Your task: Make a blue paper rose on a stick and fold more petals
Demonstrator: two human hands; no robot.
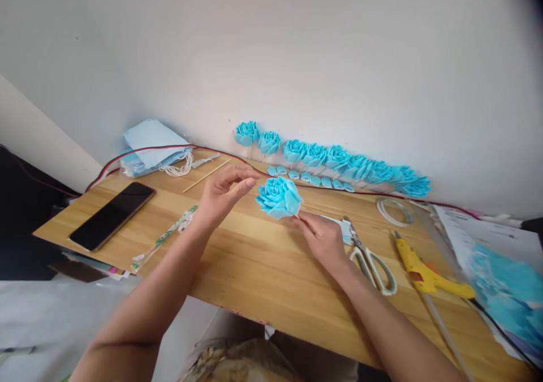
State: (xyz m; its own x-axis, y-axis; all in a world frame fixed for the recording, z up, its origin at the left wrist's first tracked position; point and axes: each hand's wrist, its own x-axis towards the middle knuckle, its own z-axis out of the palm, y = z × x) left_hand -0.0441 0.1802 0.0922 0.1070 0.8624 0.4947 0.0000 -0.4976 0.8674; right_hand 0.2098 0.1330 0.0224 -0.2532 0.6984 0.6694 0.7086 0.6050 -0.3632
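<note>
A blue artificial flower (278, 197) with layered petals is held up above the middle of the table. Its thin stem is pinched between the thumb and fingers of my right hand (324, 237), which hide most of the stem. Just left of the petals is my left hand (231, 192), its fingers bent and the thumb a little apart from them, with nothing visible in it. A row of small blue petal pieces (305, 176) lies behind the held flower. Further back, several finished blue flowers (337, 157) on stems lean along the wall.
Scissors (371, 260) and a yellow glue gun (424, 271) lie on the right, near a blue pile (504, 286) on white sheets. On the left are a phone (112, 215), a wooden stick (207, 175) and stacked face masks (155, 144). A red-black cable (136, 149) crosses the back.
</note>
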